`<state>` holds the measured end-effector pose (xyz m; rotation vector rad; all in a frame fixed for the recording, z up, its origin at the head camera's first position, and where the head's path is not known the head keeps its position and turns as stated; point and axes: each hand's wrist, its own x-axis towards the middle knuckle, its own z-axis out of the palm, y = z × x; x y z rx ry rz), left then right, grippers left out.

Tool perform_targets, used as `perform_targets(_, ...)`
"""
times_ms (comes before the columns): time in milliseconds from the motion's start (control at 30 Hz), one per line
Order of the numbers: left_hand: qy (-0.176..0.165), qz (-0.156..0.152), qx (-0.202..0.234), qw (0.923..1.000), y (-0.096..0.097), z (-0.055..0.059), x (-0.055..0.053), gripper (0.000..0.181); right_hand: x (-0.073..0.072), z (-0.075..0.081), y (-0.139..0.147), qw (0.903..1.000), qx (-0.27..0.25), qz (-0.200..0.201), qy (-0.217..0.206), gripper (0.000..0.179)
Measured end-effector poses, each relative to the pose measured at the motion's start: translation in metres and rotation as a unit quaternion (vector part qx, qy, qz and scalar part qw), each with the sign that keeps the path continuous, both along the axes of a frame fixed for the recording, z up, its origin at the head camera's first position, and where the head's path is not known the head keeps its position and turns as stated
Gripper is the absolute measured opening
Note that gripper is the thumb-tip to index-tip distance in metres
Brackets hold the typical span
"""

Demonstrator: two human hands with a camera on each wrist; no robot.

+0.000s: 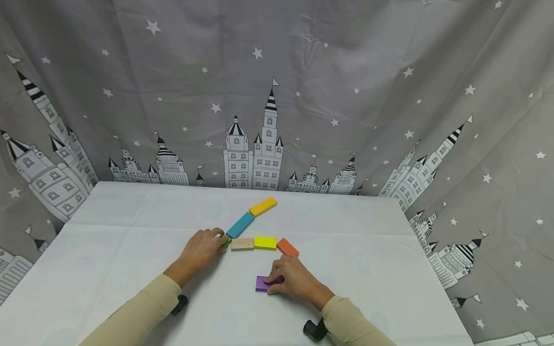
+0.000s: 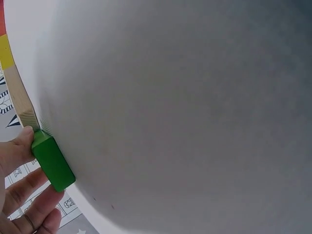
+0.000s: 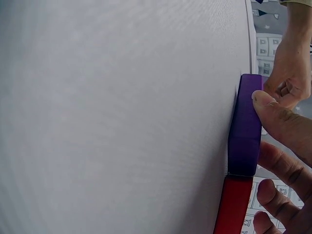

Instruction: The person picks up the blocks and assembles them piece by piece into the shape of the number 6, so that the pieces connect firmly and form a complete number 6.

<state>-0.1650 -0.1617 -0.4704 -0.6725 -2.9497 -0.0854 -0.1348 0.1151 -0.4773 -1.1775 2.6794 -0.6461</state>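
My left hand (image 1: 205, 250) pinches a green block (image 2: 54, 163) between thumb and fingers, at the left end of a plain wooden block (image 1: 242, 244). A bright yellow block (image 1: 265, 243) follows the wooden one, then a slanted orange block (image 1: 287, 247). From near the green block, a blue block (image 1: 240, 225) and a golden-yellow block (image 1: 263, 207) run away diagonally. My right hand (image 1: 294, 278) pinches a purple block (image 1: 261, 283) in front of the row. In the right wrist view a red-looking block (image 3: 234, 204) lies beyond the purple one's end; I cannot tell whether it is the orange block.
All the blocks lie on a white-covered table (image 1: 359, 269). Behind it hangs a grey curtain (image 1: 346, 62) printed with castles and stars. Dark wrist-camera mounts (image 1: 315, 330) show below the sleeves.
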Motion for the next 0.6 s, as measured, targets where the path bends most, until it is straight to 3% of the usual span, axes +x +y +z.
perform_targets(600,-0.005,0.007,-0.007,0.9999,0.0025,-0.0008,-0.0020,0.027,-0.0004,0.0002,0.0005,1.0000,0.004,-0.001,-0.004,0.023)
